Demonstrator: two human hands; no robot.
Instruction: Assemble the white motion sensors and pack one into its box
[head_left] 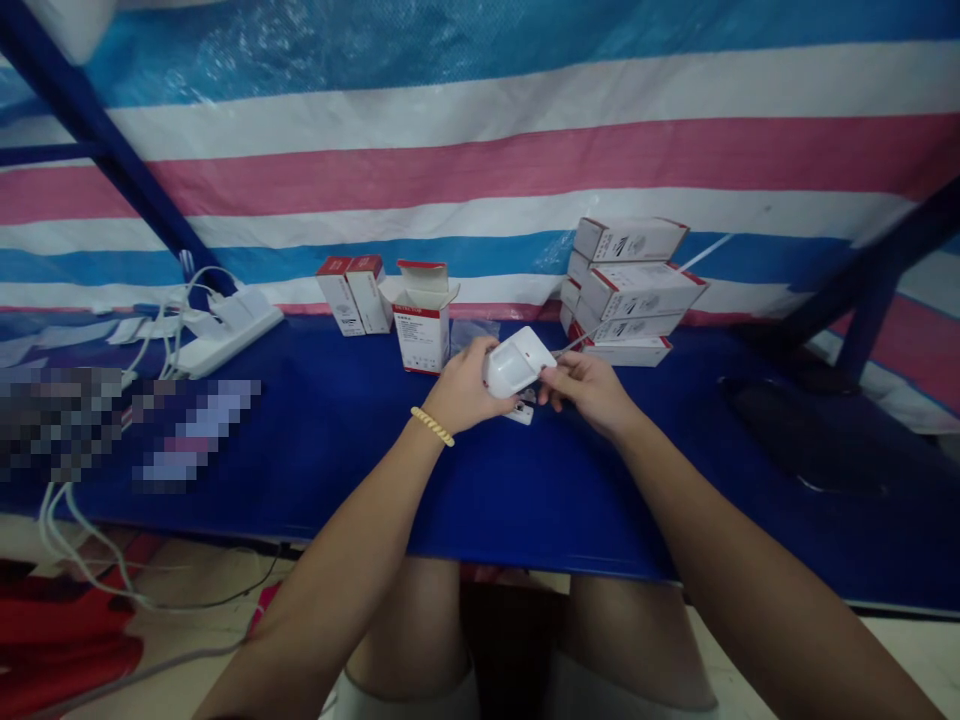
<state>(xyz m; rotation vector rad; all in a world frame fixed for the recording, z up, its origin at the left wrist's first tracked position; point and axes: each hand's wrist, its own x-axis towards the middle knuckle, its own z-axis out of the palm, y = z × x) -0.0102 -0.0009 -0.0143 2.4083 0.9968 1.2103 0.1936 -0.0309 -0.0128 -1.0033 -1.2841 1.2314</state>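
Observation:
My left hand (463, 388), with a yellow bead bracelet on the wrist, grips a small white plastic device (517, 360) above the blue table (375, 470). My right hand (589, 388) pinches the device's right end, where a thin white cable runs off toward the stacked boxes. A small white part (520, 411) lies on the table just under the device. An open white-and-red box (422, 315) stands upright just left of my left hand.
Two closed small boxes (354, 293) stand behind the open one. A stack of white-and-red boxes (628, 290) sits at the back right. A white power strip (225, 335) with cables lies at the left. A striped tarp forms the back wall.

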